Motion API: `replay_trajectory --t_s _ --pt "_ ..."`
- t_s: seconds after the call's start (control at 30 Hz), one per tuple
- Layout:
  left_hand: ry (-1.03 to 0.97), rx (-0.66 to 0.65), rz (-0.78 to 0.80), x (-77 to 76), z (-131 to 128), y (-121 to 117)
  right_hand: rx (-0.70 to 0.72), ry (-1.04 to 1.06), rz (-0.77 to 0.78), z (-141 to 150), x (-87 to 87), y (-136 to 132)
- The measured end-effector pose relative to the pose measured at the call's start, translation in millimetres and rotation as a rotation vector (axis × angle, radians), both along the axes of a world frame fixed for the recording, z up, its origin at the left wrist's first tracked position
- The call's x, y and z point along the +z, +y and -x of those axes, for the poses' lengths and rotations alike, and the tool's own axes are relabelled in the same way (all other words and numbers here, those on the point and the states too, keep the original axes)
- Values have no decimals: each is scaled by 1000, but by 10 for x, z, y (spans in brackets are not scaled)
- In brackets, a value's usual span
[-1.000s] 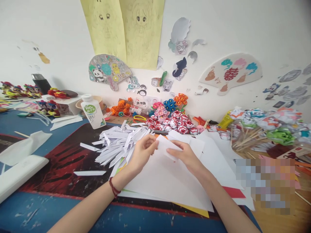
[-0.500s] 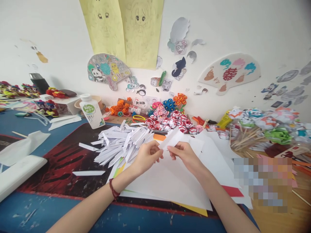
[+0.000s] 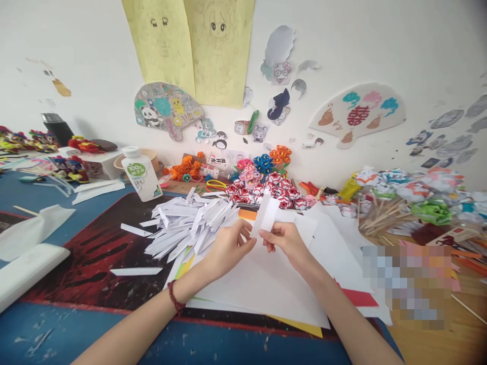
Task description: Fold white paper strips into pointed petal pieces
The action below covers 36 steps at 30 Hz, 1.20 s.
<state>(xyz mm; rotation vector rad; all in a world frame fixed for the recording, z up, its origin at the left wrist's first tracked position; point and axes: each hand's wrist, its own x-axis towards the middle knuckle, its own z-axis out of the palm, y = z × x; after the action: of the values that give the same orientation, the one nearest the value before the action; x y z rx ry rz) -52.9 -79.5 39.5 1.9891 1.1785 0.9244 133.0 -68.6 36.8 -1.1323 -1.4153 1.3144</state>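
A folded white paper strip stands tilted upright above the sheets, with a crease running along its left side. My right hand pinches its lower right part between thumb and fingers. At the lower left corner of the strip, the curled fingers and thumb of my left hand close on its edge. Beneath both hands lie large white paper sheets. Left of them is a heap of folded white paper pieces, and one loose folded piece rests apart on the dark mat.
A white bottle stands behind the heap. Paper and craft flowers line the wall. Wooden sticks lie at the right, and a long white case at the left. Coloured sheets, one red, stick out under the white ones.
The paper strip has turned from slanting rightward to more upright in my fingers. My left thumb and fingers have shifted slightly along its lower edge. The view has moved a little.
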Motion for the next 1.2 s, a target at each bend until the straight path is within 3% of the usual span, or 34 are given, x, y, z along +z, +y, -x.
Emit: replay_trajectory --t_s 0.07,0.2,0.3,0.47,0.6,0.93,1.2 --pt "200 19 -272 2 43 9 -24 -16 7 -42 20 13" --pt "608 -111 -737 47 125 17 -35 -82 4 -101 44 32" --pt "708 -174 -928 92 167 23 -19 -115 -16 -112 29 42" --pt "685 -242 -1098 141 196 43 27 -163 -56 -112 -15 51" --pt "634 -278 -1049 137 202 36 44 -230 -96 -100 -13 36" --pt "276 -165 -656 -13 170 133 139 -151 -90 -23 52 -35" --pt "76 -134 -372 2 155 133 149 -77 -71 -13 63 -39"
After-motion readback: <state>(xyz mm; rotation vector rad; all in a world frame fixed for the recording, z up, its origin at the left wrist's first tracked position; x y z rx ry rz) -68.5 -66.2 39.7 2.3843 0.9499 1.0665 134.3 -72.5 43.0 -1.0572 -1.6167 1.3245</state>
